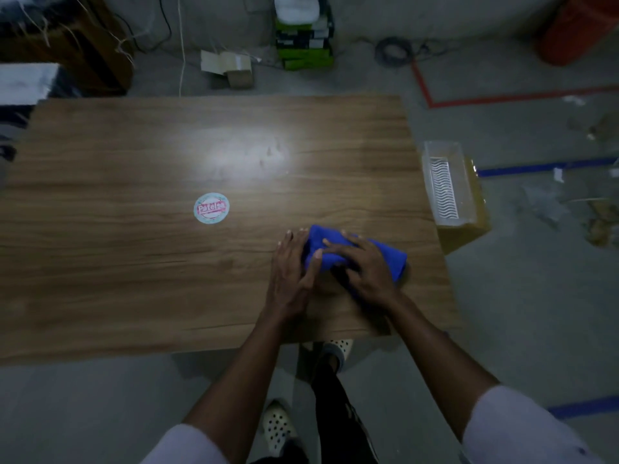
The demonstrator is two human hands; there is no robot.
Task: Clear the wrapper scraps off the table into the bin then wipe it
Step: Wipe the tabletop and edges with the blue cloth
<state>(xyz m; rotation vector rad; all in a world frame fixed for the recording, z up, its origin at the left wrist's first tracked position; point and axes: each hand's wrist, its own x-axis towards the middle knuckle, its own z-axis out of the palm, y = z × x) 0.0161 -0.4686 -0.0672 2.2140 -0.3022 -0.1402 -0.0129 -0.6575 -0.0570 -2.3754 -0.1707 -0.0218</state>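
Note:
A folded blue cloth [358, 251] lies on the wooden table [100, 262] near its front right corner. My left hand [293, 266] lies at the cloth's left end, fingers straight along its edge and thumb pressing on top. My right hand [363, 266] covers the near half of the cloth, its fingers curled over the fold and gripping it. A round white and pink sticker or lid [211, 208] lies flat near the table's middle. No other scraps show on the table.
A clear plastic container [445, 182] sits on a cardboard box [469, 229] just past the table's right edge. Boxes [303, 38], cables and tape lines lie on the floor behind. My feet are under the front edge.

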